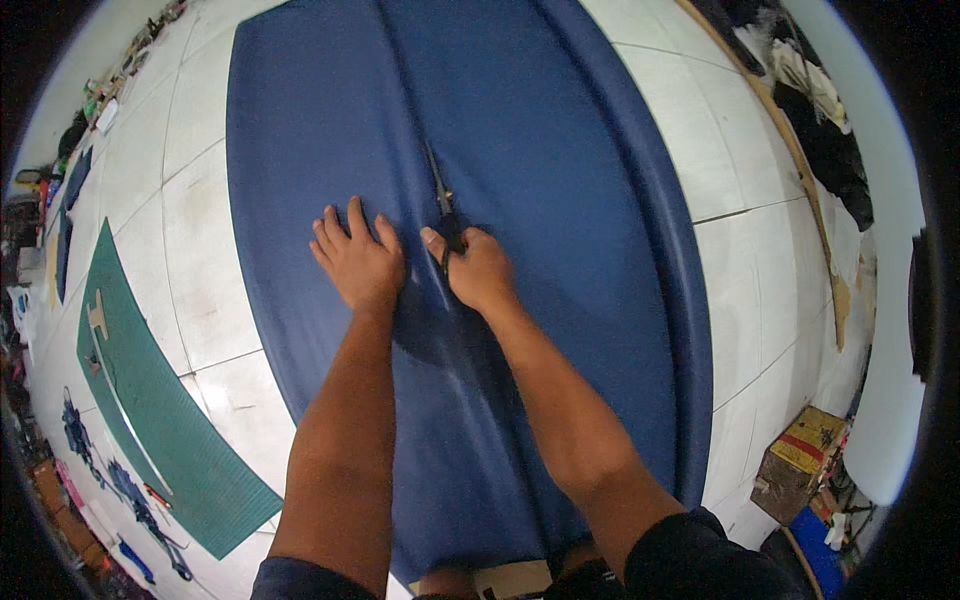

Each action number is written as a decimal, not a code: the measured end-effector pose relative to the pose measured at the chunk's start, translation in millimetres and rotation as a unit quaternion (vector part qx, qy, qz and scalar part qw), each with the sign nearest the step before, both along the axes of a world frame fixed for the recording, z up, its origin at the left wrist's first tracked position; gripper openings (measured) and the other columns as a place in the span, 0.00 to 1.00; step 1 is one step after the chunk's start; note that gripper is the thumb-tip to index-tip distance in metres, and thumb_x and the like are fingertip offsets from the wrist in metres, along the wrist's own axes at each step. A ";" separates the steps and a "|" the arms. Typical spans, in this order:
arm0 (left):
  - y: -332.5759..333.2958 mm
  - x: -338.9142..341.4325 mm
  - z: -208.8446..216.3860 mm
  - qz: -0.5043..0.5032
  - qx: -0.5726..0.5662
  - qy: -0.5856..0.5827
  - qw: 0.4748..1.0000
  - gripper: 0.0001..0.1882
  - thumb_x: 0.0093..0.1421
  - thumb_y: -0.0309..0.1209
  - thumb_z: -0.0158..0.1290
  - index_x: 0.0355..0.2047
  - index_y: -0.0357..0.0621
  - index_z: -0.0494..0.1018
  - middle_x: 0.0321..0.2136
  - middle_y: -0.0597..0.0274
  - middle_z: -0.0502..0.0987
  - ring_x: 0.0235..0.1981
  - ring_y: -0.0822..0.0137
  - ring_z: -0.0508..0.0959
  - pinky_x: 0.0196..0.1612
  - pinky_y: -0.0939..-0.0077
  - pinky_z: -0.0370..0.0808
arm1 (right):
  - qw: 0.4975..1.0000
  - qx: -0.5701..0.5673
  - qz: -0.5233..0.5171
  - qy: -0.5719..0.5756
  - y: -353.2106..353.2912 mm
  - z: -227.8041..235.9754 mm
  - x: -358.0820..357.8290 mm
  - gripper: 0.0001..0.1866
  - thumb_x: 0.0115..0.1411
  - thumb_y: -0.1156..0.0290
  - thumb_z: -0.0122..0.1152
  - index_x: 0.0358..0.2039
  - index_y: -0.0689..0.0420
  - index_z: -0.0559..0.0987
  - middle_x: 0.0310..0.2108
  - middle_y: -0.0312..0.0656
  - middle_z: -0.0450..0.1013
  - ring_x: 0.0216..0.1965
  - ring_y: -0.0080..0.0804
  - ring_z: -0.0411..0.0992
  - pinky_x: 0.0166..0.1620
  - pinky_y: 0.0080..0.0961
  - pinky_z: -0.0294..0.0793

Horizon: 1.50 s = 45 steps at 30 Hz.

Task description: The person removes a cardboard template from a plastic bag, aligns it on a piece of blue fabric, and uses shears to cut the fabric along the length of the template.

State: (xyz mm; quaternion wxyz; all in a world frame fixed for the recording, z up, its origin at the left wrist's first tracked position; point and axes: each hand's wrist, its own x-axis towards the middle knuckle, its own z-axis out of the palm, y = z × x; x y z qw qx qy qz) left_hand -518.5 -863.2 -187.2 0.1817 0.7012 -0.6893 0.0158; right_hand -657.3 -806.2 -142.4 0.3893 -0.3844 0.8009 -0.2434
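A large sheet of dark blue material (560,330) lies spread over the floor in front of me, with a long raised crease down its middle and a rolled fold along its right side. My right hand (483,268) grips the black handles of a pair of scissors (443,195), whose blades point away from me along the crease. To the left of it, my left hand (362,262) presses flat on the sheet, fingers spread and holding nothing. Whether the blades are parted or closed is hard to make out.
White tiles (215,250) surround the sheet. On the left lies a green cutting mat (190,450) with a metal T-square ruler (125,410) on it, and dark blue scraps (140,495) beside it. A worn box (800,460) stands at the lower right, near a brown strip (815,210).
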 end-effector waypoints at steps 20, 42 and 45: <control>-3.9 4.0 12.6 0.003 0.076 0.015 0.997 0.27 0.64 0.43 0.47 0.61 0.45 0.67 0.62 0.37 0.61 0.66 0.35 0.55 0.68 0.38 0.47 | 0.999 -0.025 0.017 -0.044 -212.2 9.1 -23.5 0.40 0.56 0.34 0.58 0.36 0.68 0.81 0.37 0.64 0.77 0.43 0.64 0.76 0.48 0.49 0.74; 1.1 10.6 11.9 0.000 0.120 0.013 0.993 0.28 0.62 0.43 0.50 0.60 0.45 0.67 0.64 0.38 0.59 0.68 0.35 0.53 0.67 0.36 0.47 | 0.994 -0.057 0.031 -0.086 -508.3 -22.5 -48.1 0.34 0.53 0.35 0.65 0.16 0.58 0.77 0.16 0.41 0.73 0.21 0.34 0.72 0.29 0.33 0.70; 1.2 11.0 13.9 0.002 0.130 0.020 0.991 0.28 0.62 0.43 0.49 0.60 0.45 0.67 0.64 0.38 0.59 0.68 0.35 0.53 0.68 0.36 0.47 | 0.996 -0.067 0.037 -0.051 -530.0 -27.7 -49.3 0.34 0.52 0.35 0.65 0.14 0.57 0.78 0.16 0.40 0.74 0.22 0.36 0.74 0.31 0.34 0.72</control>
